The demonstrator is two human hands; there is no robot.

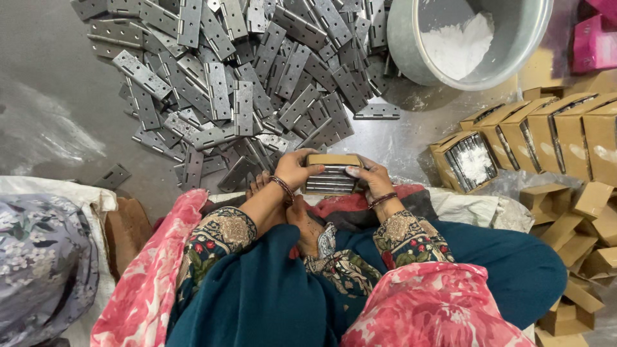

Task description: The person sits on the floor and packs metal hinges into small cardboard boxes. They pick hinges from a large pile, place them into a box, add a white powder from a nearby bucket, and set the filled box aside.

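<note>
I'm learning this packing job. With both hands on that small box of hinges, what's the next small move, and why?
Probably close the small cardboard box and set it with the filled boxes: left hand and right hand grip its ends, and hinges already fill it.

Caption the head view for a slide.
Both hands hold a small cardboard box of metal hinges beside a hinge pile.

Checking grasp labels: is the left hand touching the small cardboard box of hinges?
Touching. The head view shows the left hand with its fingers wrapped on the left end of the cardboard box, no gap visible; the right hand holds the other end.
</note>
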